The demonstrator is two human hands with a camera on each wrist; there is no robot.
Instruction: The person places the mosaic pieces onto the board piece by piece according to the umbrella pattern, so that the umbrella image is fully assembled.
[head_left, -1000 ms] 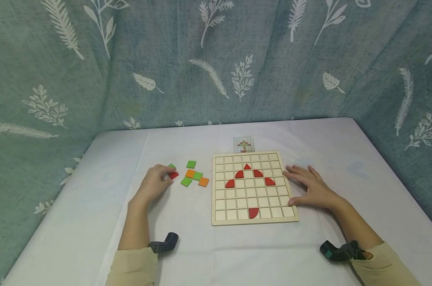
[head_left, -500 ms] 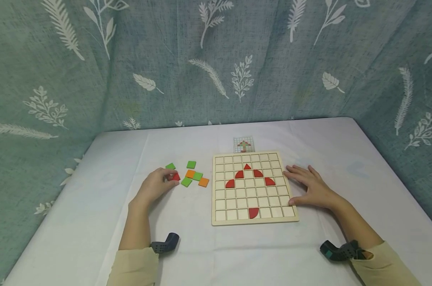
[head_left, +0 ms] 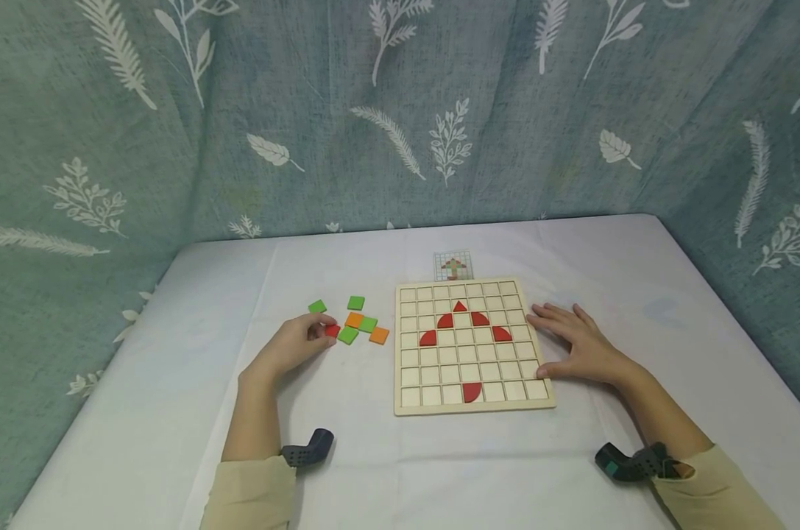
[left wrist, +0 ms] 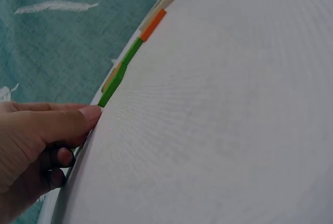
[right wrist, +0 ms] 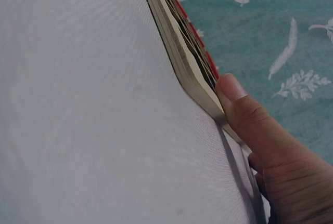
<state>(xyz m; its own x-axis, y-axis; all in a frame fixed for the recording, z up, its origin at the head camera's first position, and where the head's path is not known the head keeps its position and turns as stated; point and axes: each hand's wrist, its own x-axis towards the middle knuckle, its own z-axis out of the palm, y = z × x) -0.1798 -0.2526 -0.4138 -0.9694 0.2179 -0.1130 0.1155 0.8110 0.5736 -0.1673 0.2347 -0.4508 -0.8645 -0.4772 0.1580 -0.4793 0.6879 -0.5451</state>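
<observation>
My left hand (head_left: 295,343) pinches a small red tile (head_left: 332,330) between thumb and fingers at the left of the loose tiles; the fingers cover part of it. In the left wrist view the thumb and fingertips meet right by a green tile (left wrist: 112,88), and the red one is hidden. The wooden grid board (head_left: 439,408) carries several red pieces: a triangle (head_left: 460,307) near the top, quarter circles below it and one quarter circle (head_left: 471,391) in the bottom row. My right hand (head_left: 581,350) rests along the board's right edge, fingers spread, thumb (right wrist: 232,90) touching the rim.
Loose green tiles (head_left: 356,302) and orange tiles (head_left: 378,336) lie between my left hand and the board. A small pattern card (head_left: 452,265) sits behind the board's far edge. Leaf-print cloth (head_left: 347,162) hangs beyond the white-covered table (head_left: 479,471).
My left hand has shifted right with the red tile, away from the far-left green tile and up to the nearer green one. The right hand stays at the board.
</observation>
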